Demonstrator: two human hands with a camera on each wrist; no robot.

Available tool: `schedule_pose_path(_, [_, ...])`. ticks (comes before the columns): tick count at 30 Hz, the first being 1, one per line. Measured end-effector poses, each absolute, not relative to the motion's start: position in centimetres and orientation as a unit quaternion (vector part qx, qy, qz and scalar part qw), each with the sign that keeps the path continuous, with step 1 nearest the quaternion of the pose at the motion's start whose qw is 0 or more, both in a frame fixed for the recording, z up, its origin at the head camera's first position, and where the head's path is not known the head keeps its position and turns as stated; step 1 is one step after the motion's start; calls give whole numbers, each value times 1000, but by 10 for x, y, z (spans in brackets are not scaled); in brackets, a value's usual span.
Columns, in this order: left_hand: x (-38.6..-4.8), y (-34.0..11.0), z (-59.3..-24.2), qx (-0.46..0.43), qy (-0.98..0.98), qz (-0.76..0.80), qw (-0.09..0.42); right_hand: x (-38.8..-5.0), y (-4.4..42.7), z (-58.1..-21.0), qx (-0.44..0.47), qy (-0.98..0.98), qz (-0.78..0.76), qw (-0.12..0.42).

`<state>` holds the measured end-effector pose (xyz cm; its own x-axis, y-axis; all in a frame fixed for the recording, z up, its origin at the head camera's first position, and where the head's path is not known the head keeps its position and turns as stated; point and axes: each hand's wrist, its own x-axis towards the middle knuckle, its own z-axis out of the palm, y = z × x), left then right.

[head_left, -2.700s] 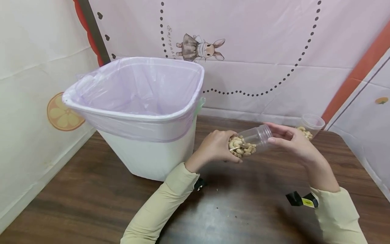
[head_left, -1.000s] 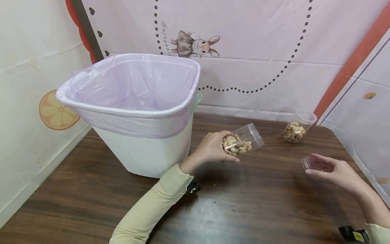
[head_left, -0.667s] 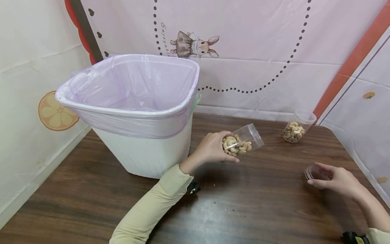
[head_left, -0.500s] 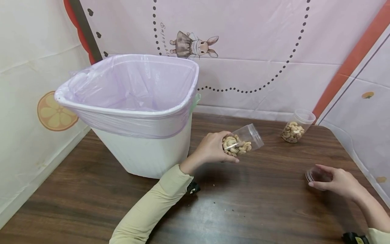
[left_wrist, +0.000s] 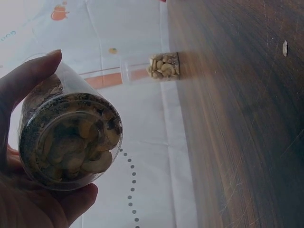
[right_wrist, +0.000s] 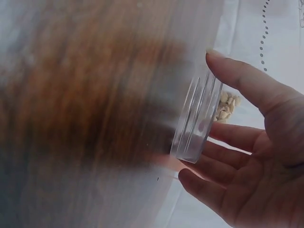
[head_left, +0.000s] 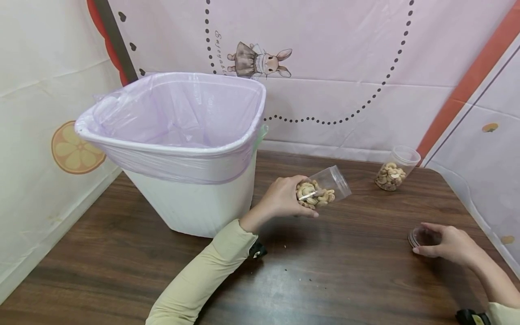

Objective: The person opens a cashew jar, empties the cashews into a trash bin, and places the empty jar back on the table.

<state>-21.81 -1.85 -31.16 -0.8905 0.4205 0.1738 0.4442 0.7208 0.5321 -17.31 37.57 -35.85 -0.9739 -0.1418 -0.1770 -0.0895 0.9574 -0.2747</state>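
My left hand (head_left: 286, 196) grips a clear plastic jar (head_left: 322, 185) round its base end, thumb and fingers on its sides. The jar is tilted with its uncapped mouth to the upper right, and cashews (head_left: 310, 193) lie in its lower part. Its round bottom faces the camera in the left wrist view. At the right, my right hand (head_left: 452, 243) holds a clear screw lid (right_wrist: 195, 118) by its edge between thumb and fingers. The lid is low over the table; whether it touches the wood cannot be told.
A second clear jar (head_left: 394, 171), uncapped and partly filled with cashews, stands at the back right. On the left is a white bin (head_left: 195, 203) with a purple liner. Small crumbs (head_left: 285, 270) dot the brown table (head_left: 345, 280). Printed cloth hangs behind.
The right hand has left the held jar's mouth and moved right and down with the lid. Lately it has sunk a little, the lid tipping flatter. The left hand barely moves.
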Motion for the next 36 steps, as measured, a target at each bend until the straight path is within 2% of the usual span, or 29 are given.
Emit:
schedule_pose_path(15, [-214, -22, -306, -227, -919, -321, 34, -174, 368, -351, -69, 980, -169, 85])
schedule_pose_path(26, [-197, -35, -288, -219, -900, -373, 47, -188, 327, -317, -91, 947, -302, 62])
schedule_pose_path(36, [-173, -49, -267, -254, -860, -440, 52, -205, 285, -292, -119, 888, -443, 23])
